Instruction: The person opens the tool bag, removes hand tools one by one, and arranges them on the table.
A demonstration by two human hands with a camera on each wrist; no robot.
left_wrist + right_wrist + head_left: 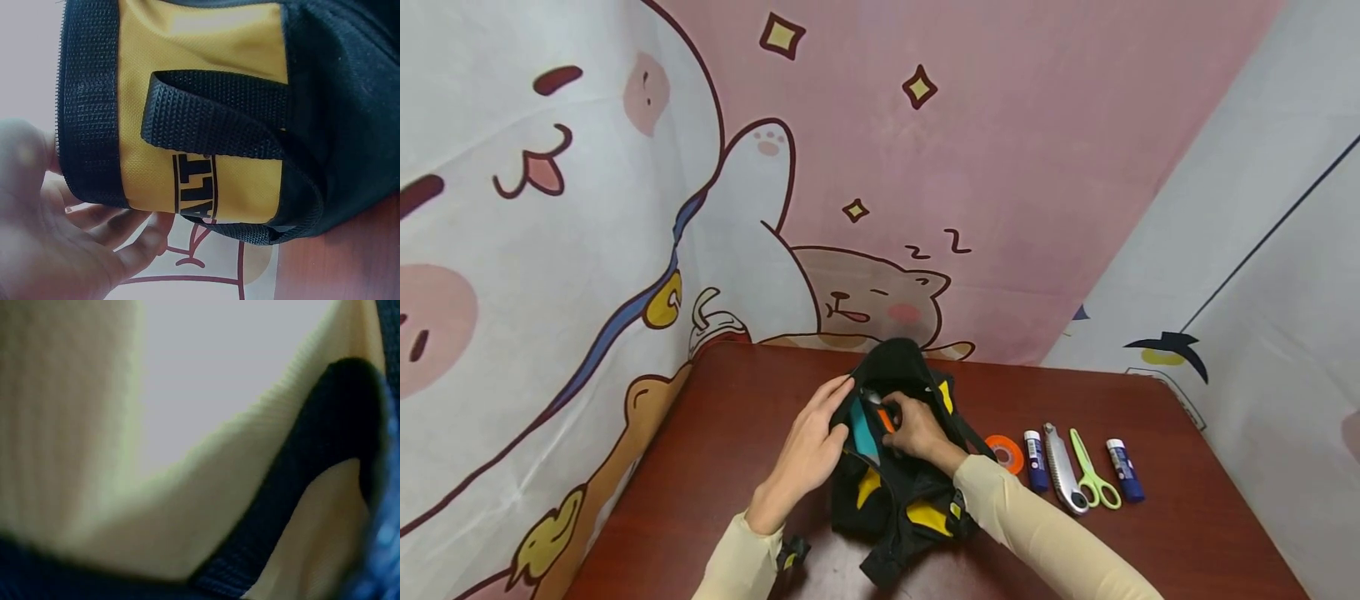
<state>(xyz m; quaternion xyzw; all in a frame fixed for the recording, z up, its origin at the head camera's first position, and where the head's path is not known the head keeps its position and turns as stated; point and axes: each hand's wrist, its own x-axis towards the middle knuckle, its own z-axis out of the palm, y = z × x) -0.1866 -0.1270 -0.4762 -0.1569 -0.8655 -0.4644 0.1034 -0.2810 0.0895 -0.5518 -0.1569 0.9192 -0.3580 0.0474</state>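
A black and yellow tool bag (928, 517) lies on the table, its top gaping. My left hand (812, 437) holds the bag's left rim. In the left wrist view, the fingers of the left hand (69, 244) bend against the bag's yellow side (244, 187) and zipped edge. Inside the bag, my right hand (917, 429) has its thumb and fingers curled at an orange and dark thing (887, 419), whose kind is mostly hidden. A teal flat thing (862, 429) shows beside it. The right wrist view has only blurred sleeve and a dark strap (281, 481).
Right of the bag lie an orange tape roll (1004, 454), a glue stick (1036, 461), a silver-grey cutter-like tool (1062, 467), green scissors (1093, 475) and another glue stick (1124, 471). A buckle (792, 552) lies by the left sleeve. Printed cloth (1000, 208) hangs behind the reddish-brown table (1195, 517).
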